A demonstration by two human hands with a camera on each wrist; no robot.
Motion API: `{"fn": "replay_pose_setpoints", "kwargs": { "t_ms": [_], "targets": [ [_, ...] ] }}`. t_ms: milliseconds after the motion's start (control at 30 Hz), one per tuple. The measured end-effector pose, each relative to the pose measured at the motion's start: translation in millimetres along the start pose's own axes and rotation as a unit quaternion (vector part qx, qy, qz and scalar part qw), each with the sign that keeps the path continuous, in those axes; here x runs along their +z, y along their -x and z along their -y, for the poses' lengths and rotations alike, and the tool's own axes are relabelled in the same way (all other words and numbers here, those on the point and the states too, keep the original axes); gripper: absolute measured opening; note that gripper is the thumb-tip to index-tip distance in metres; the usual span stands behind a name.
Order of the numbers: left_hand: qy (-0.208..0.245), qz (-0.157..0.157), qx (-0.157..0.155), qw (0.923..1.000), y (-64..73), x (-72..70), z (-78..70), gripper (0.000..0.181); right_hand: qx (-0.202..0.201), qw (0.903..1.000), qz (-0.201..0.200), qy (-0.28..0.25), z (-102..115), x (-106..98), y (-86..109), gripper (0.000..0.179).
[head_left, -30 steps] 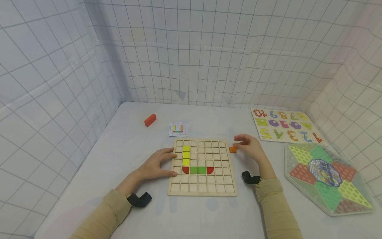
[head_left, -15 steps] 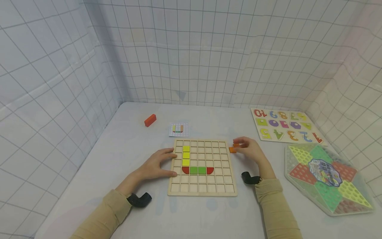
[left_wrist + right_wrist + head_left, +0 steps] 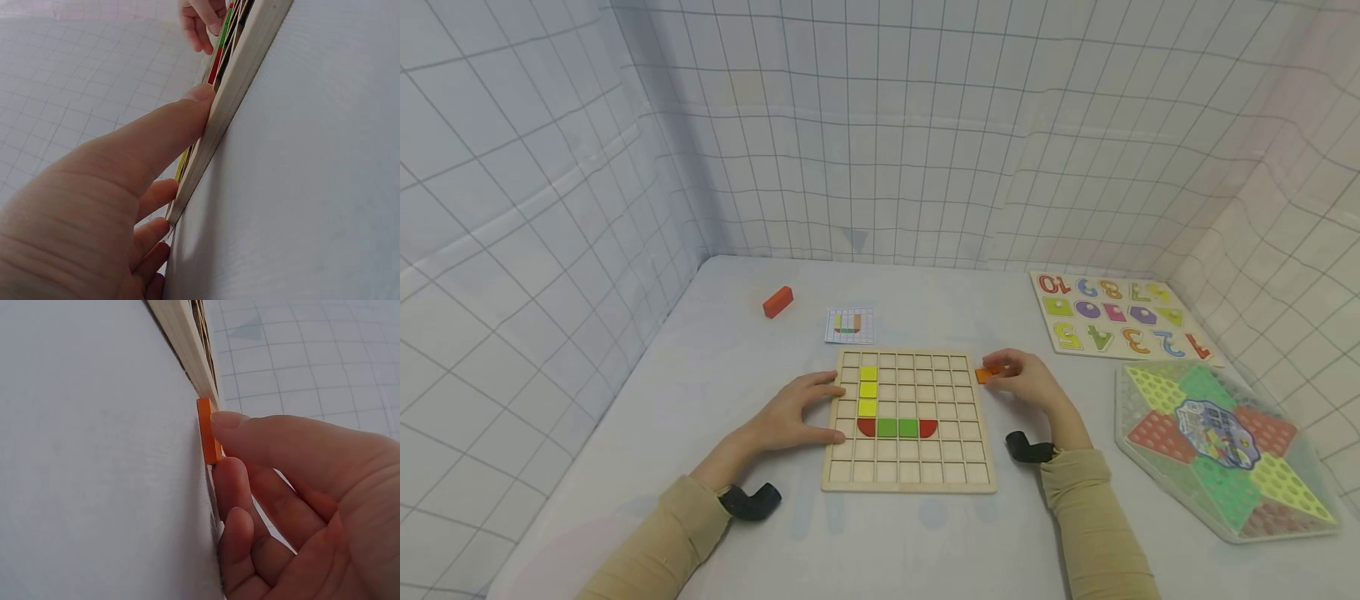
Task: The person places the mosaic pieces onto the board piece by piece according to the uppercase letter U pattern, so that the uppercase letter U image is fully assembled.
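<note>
A wooden grid board lies on the table, with several yellow, green and red tiles set in its cells. Along its left edge rests my left hand, fingers spread and thumb apart; the left wrist view shows the thumb against the wooden rim. Just off the board's right side, my right hand pinches at an orange tile, with more orange showing between the fingers. Up close, the thumb lies on the orange tile and the other fingers curl beside it.
Behind the board lies a small pattern card showing a similar coloured shape. A red block sits at the back left. To the right are a number puzzle board and a clear star-patterned game box.
The right hand has shifted slightly down and toward the board, its fingers drawing in around the orange at the board's right side. The left hand and the board stay still.
</note>
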State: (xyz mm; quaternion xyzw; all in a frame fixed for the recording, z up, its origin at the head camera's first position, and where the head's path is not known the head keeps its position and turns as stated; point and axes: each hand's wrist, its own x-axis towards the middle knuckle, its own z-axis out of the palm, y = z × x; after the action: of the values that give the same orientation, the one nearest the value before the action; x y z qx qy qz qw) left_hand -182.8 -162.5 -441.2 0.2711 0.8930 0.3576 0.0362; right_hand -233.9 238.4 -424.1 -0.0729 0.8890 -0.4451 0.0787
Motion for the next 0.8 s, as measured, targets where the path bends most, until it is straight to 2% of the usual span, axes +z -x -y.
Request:
{"fn": "replay_pose_setpoints", "kwargs": {
  "t_ms": [233, 800],
  "targets": [
    [0.000, -0.003, 0.006, 1.0000, -0.7, 0.2, 0.4, 0.066, -0.004, 1.0000, 0.000, 0.005, -1.0, 1.4, 0.3, 0.034],
    [-0.010, -0.002, 0.008, 0.9999, -0.4, 0.0, -0.5, 0.067, -0.004, 0.9969, -0.019, 0.076, -2.5, 0.1, -0.2, 0.030]
  ]
}}
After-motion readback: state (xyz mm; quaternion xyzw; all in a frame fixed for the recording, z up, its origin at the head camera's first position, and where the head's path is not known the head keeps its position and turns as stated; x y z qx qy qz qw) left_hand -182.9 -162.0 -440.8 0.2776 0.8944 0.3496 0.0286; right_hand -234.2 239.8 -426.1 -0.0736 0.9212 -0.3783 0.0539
